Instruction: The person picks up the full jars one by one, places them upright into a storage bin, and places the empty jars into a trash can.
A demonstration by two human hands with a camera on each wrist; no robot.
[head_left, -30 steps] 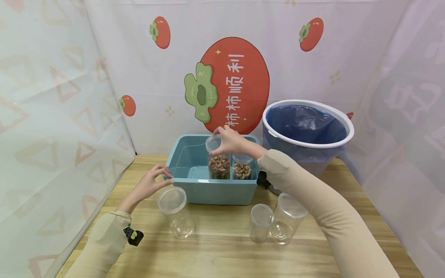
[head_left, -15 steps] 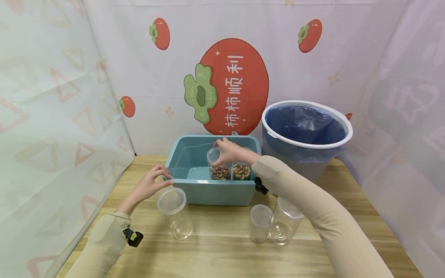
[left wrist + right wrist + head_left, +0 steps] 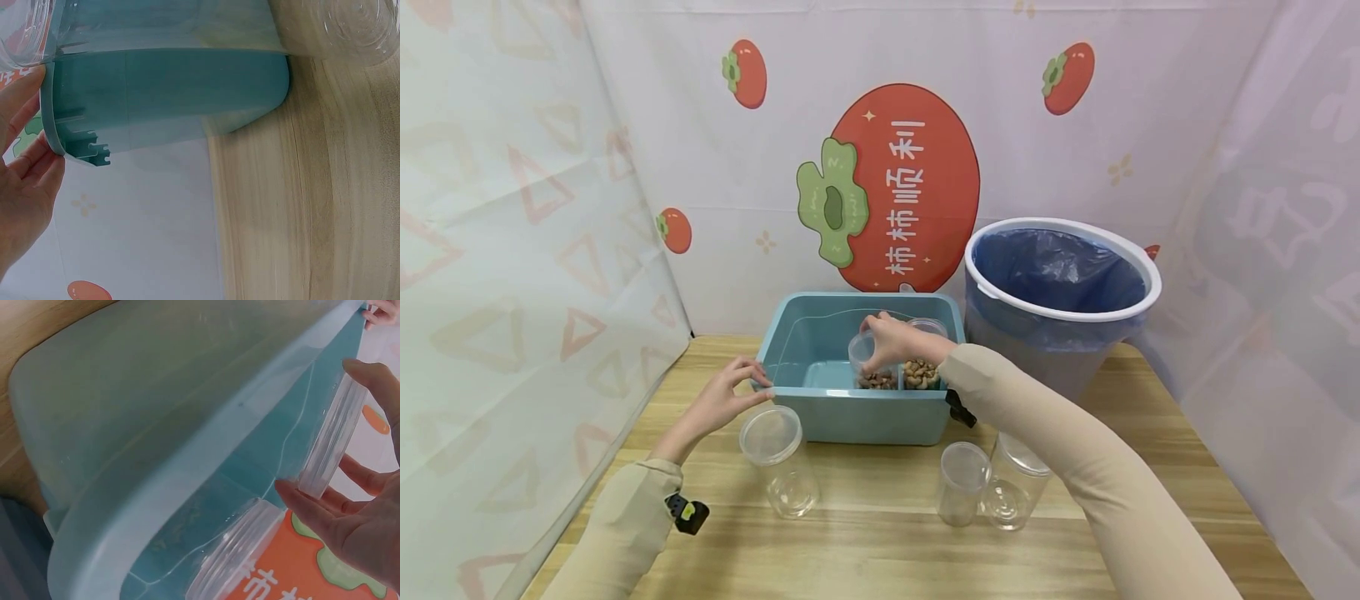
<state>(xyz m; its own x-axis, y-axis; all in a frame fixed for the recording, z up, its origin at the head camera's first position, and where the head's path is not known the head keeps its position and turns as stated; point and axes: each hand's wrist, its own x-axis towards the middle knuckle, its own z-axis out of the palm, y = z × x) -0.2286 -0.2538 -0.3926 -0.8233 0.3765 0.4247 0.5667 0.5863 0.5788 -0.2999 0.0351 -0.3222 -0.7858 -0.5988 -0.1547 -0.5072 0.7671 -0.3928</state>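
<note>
Now your right hand [image 3: 891,340] curls its fingers round the lid of a nut jar [image 3: 871,367] down inside the blue tub [image 3: 820,412], while your left hand [image 3: 724,400] pinches the tub's rim.

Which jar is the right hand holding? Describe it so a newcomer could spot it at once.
Find the teal bin at the middle of the table, left of the white wastebasket. Two lidded clear jars of nuts stand inside it at its right end. The held jar is the left one, with darker nuts, the right hand gripping its lid; its neighbour is untouched.
</note>
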